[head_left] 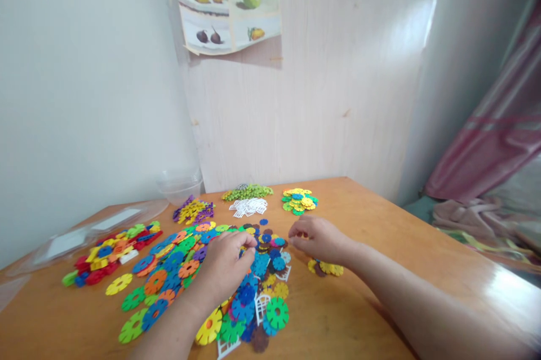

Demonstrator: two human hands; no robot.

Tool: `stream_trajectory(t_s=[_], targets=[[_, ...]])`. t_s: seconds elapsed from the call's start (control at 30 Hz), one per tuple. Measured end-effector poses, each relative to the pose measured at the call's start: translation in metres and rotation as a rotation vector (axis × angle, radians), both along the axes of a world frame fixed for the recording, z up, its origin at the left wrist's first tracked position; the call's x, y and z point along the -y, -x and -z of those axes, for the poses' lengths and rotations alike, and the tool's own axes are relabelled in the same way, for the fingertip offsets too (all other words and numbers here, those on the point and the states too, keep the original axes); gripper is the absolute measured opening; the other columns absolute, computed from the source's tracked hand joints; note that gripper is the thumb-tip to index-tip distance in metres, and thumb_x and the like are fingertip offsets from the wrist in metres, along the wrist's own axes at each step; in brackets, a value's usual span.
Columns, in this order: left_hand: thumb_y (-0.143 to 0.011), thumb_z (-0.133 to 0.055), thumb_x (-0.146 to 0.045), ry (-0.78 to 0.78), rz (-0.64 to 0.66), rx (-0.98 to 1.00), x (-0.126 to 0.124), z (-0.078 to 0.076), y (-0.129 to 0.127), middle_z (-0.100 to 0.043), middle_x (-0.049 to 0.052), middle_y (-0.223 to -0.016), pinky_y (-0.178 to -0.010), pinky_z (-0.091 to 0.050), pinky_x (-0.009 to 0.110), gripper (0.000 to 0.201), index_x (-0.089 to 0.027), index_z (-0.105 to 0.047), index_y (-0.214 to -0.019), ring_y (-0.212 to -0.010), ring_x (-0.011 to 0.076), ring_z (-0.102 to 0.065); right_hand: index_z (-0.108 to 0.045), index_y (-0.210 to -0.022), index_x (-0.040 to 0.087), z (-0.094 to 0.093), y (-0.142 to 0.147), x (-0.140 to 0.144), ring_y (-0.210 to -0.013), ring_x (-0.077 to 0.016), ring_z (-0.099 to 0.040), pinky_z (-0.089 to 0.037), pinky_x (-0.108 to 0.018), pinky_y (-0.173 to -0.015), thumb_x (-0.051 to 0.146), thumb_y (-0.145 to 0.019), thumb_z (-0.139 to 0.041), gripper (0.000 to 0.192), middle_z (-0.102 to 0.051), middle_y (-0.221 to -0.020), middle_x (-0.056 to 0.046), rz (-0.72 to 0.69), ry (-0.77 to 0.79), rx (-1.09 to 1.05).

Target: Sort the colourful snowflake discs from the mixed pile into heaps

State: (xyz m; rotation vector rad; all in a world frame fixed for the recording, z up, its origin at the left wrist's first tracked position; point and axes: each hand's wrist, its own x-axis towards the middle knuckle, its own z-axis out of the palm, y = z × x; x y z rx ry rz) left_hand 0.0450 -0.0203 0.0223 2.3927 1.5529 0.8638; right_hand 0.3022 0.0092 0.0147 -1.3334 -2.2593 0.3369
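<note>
Notched plastic discs (pixel 188 244) lie in a broad, loose heap at the near middle of the table (pixel 359 323), and we have both hands at work about them. Our left hand (pixel 232 256) is over the heap, half closed, its fingers curled forward and its thumb close to the forefinger; we cannot tell whether it pinches a disc or just touches those below. Our right hand (pixel 320 239) is at the heap's right edge, fingers bent inward toward the thumb with only a slight opening between them (whether something small sits in there, we cannot tell).

The discs are flat and round, with slits around the rim and, on many, a hole in the centre. We count blue, green, orange, yellow and brown among them, the larger ones mostly to the left, overlapping at all angles. White fence pieces (pixel 262 308) poke out on the near right side. A small group of yellow discs (pixel 332 269) lies just below our right wrist, and a mixed disc pile (pixel 299 202) sits far right.
</note>
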Motion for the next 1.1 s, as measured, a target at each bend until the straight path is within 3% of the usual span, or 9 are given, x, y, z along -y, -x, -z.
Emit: stream_trajectory(t_s=[0.13,0.27,0.5,0.7,0.97,1.1], targets=[[-0.082,-0.054,-0.022,-0.018,0.003,-0.015,-0.001,0.003,0.0,-0.07,0.0,-0.093,-0.084,-0.043,0.031,0.014,-0.025,-0.067,-0.086,-0.096,0.02,-0.062,-0.073,-0.093,0.023,0.0,0.019,0.018,-0.087,-0.0187,-0.059,-0.039,-0.026,-0.072,0.046,-0.081,-0.064,0.028,-0.065,-0.091,-0.005,-0.093,-0.044,0.107],[-0.082,-0.053,-0.02,-0.03,0.017,-0.02,0.001,0.004,-0.002,-0.069,0.0,-0.091,-0.083,-0.041,0.031,0.013,-0.025,-0.065,-0.084,-0.094,0.0196,-0.06,-0.073,-0.096,0.025,0.003,0.027,0.024,-0.087,-0.02,-0.058,-0.037,-0.026,-0.069,0.051,-0.076,-0.068,0.034,-0.064,-0.092,-0.005,-0.074,-0.051,0.186],[-0.083,-0.053,-0.02,-0.015,0.075,-0.051,0.01,-0.005,-0.011,-0.068,0.0,-0.09,-0.083,-0.04,0.032,0.013,-0.024,-0.065,-0.082,-0.094,0.02,-0.058,-0.072,-0.089,0.023,0.011,0.03,0.023,-0.081,-0.0177,-0.057,-0.033,-0.026,-0.064,0.04,-0.081,-0.062,0.022,-0.064,-0.087,-0.004,-0.069,-0.069,0.258],[-0.084,-0.054,-0.022,0.014,0.101,-0.039,0.014,-0.008,-0.012,-0.068,-0.001,-0.091,-0.085,-0.041,0.033,0.012,-0.025,-0.066,-0.085,-0.095,0.0202,-0.058,-0.067,-0.075,0.018,0.0,0.018,0.013,-0.074,-0.0142,-0.055,-0.035,-0.024,-0.065,0.024,-0.084,-0.053,0.018,-0.064,-0.08,-0.004,0.01,-0.086,0.166],[-0.083,-0.056,-0.023,0.049,0.16,-0.063,0.018,-0.012,-0.013,-0.068,0.002,-0.094,-0.088,-0.042,0.035,0.014,-0.026,-0.068,-0.088,-0.098,0.0217,-0.057,-0.055,-0.065,0.018,-0.011,-0.039,-0.016,-0.055,-0.0093,-0.042,-0.029,-0.021,-0.05,0.025,-0.072,-0.059,0.011,-0.049,-0.057,0.005,0.15,0.321,-0.193],[-0.081,-0.057,-0.022,0.072,0.195,-0.089,0.02,-0.013,-0.013,-0.068,0.002,-0.093,-0.089,-0.041,0.035,0.013,-0.026,-0.069,-0.086,-0.098,0.0219,-0.057,-0.057,-0.064,0.016,-0.008,-0.06,-0.022,-0.058,-0.01,-0.045,-0.032,-0.021,-0.053,0.028,-0.069,-0.061,0.013,-0.053,-0.059,0.003,0.144,0.473,-0.21]])
